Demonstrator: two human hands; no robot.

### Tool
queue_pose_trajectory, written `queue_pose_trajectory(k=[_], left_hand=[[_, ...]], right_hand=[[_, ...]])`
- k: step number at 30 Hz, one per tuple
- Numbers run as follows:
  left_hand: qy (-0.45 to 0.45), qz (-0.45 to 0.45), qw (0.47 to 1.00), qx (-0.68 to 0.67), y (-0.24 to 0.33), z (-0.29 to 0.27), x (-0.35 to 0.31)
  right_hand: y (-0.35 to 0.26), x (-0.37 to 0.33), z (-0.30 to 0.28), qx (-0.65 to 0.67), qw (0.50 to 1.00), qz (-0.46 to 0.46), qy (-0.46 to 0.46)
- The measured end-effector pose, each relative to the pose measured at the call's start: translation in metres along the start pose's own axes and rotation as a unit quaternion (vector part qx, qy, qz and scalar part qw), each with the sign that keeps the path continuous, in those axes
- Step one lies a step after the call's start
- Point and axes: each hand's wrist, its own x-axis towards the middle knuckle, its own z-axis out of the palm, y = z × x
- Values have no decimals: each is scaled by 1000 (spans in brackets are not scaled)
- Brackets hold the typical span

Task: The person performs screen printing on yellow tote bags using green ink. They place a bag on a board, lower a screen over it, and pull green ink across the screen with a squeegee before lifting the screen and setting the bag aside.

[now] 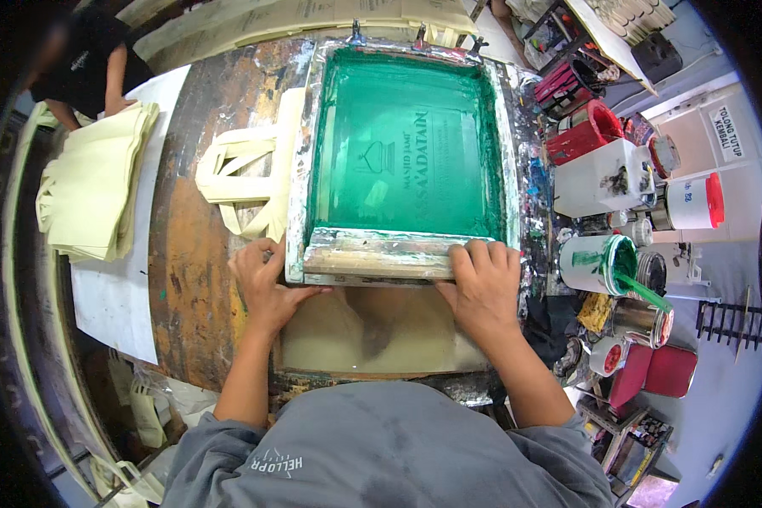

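Observation:
A screen-printing frame [299, 169] lies on the worktable, its mesh [347, 110] coated in green ink around a darker printed design. Along its near end rests a wooden squeegee [372, 261], smeared with pale ink. At the near left corner my left hand [264, 284] is closed on the frame, thumb along the front edge and fingers curled at the side. My right hand [487, 284] grips the near right part of the frame, its fingers over the top beside the squeegee's end. A cream tote bag [284, 152] sticks out from under the left side, handles spread.
A stack of cream bags [102, 182] sits at left on a white sheet [114, 296], near another person [93, 68]. Ink pots crowd the right: a white bucket of green ink [588, 262], a red bucket [584, 135] and a white jug [597, 178]. A brownish panel [330, 339] lies before me.

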Motion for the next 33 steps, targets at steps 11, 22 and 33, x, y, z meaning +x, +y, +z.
queue_pose_trajectory(k=[11, 22, 33], left_hand=[[232, -105, 814, -522, 76, -58, 90], [23, -229, 971, 61, 15, 23, 55], [174, -92, 978, -70, -16, -6, 131]], right_hand=[[22, 104, -129, -91, 955, -67, 276], [34, 153, -174, -33, 954, -21, 297], [42, 164, -180, -37, 961, -1, 273]])
